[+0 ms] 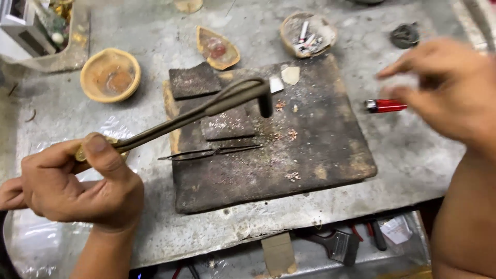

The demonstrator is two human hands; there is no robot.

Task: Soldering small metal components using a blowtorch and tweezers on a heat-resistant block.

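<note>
Left hand point(77, 188) grips blowtorch point(206, 108), nozzle over charred soldering board point(320, 150). Right hand point(449, 88), open and blurred, hovers just beyond red lighter point(385, 106) right of board. Risk: flame near loose metal grains point(292, 176) scatters them.

Two bare forearms, no sleeves, no gloves, no rings; left hand point(77, 188) sharp with short nails, right hand point(447, 88) blurred.
</note>
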